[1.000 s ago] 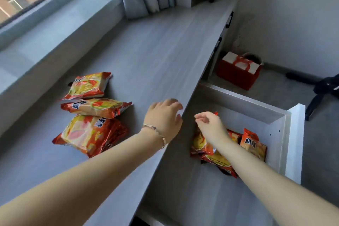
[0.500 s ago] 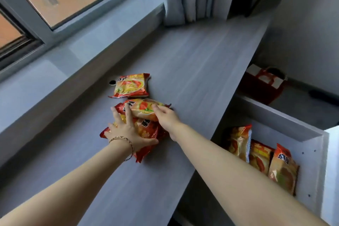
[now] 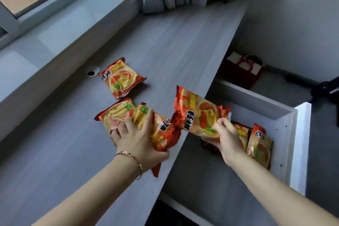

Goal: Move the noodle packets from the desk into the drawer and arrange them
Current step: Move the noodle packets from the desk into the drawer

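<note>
My right hand [image 3: 226, 138] grips an orange noodle packet [image 3: 197, 115] and holds it in the air above the desk's edge and the open drawer [image 3: 300, 145]. My left hand [image 3: 139, 141] clutches another packet [image 3: 163, 134] near the edge of the grey desk [image 3: 174, 46]. A third packet [image 3: 115, 115] lies flat under my left fingers. Farther back on the desk a single packet [image 3: 122, 78] lies alone. Inside the drawer, packets [image 3: 259, 143] stand upright against its right wall, partly hidden by my right hand.
A round cable hole [image 3: 92, 72] sits in the desk by the far packet. On the floor beyond the drawer stands a red gift bag [image 3: 242, 70], and a black stand [image 3: 324, 88] is at the right. Window sill and curtain border the desk's back.
Both hands have closed on packets from the pile. My right hand has lifted its packet and carried it right toward the drawer; my left has drawn another toward the desk edge.
</note>
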Demonstrator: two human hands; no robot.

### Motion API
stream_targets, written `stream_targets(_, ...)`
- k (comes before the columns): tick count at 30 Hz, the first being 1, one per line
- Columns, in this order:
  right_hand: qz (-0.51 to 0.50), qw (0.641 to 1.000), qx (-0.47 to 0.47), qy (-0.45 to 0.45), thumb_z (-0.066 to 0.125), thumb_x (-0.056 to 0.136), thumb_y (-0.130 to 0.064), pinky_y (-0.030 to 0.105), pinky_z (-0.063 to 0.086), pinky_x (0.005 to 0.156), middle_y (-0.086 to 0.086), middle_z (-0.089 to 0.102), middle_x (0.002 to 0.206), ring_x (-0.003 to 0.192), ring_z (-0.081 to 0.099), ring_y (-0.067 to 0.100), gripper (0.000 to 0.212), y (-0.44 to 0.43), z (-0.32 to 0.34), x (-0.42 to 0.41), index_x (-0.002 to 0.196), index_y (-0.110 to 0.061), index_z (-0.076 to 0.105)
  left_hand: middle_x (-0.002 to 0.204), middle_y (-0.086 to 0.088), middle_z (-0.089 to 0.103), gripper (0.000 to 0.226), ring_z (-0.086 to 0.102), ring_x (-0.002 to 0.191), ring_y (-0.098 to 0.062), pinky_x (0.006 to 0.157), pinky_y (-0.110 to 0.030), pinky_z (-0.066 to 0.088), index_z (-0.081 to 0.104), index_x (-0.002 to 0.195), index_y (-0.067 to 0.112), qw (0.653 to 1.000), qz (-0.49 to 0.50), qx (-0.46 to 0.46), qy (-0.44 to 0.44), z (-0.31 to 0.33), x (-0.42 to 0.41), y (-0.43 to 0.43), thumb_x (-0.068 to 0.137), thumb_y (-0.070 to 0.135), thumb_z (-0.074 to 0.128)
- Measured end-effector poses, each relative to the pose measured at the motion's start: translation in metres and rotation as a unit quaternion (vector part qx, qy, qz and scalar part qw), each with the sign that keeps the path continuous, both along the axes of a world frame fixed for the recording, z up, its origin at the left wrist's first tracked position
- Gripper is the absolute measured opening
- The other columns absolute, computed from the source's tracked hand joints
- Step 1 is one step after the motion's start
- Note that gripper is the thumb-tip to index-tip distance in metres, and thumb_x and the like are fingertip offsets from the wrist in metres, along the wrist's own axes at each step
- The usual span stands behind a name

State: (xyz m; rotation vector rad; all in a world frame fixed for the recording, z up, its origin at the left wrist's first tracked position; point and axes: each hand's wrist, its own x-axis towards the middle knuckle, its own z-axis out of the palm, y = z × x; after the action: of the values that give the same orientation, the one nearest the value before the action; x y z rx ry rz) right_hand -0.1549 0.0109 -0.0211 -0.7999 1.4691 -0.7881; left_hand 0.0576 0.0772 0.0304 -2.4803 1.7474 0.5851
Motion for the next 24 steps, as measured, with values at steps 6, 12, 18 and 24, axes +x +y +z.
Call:
stream_targets(6,-0.076,0.973,0.107,0.189,0.05,0.079,-0.006,0.031,0.023,0.056,0.008,0.035,0.061,0.061,0.034,0.019,0.032,0.054,-0.053,-0.108,0.055,-0.018,0.034,0.134,-0.011,0.024,0.108,0.025,0.119,-0.032,0.104,-0.046,0.019,-0.004,0.137,0.044,0.988,-0.155,0.002,0.02,-0.023,-0.091,0.023,0.052,0.069,0.056)
stream_targets(12,0.059,0.945,0.152,0.282,0.056,0.075,-0.011,0.032,0.02,0.052,0.003,0.03,0.055,0.054,0.031,0.02,0.035,0.077,-0.086,-0.127,0.054,-0.018,0.029,0.148,-0.02,0.008,0.111,0.012,0.131,-0.041,0.11,-0.057,0.009,-0.012,0.137,0.042,0.953,-0.272,0.13,0.023,-0.089,-0.135,0.031,0.059,0.065,0.064)
stream_targets(18,0.161,0.924,0.185,0.293,0.054,0.078,-0.013,0.029,0.033,0.054,0.001,0.052,0.064,0.07,0.052,0.024,0.022,0.075,-0.105,-0.116,0.059,-0.017,0.043,0.15,-0.023,-0.002,0.111,-0.002,0.136,-0.046,0.112,-0.059,0.008,-0.005,0.142,0.037,0.936,-0.196,0.291,-0.009,-0.146,-0.133,0.015,0.064,0.049,0.073)
stream_targets(24,0.213,0.908,0.135,0.334,0.049,0.084,-0.011,0.035,0.047,0.075,0.015,0.068,0.098,0.089,0.06,0.03,0.018,0.055,-0.088,-0.1,0.086,-0.002,0.064,0.151,-0.019,0.014,0.09,0.022,0.135,-0.04,0.11,-0.047,0.027,0.007,0.144,0.025,0.916,-0.146,0.369,0.055,-0.139,-0.135,0.0,0.078,0.035,0.068)
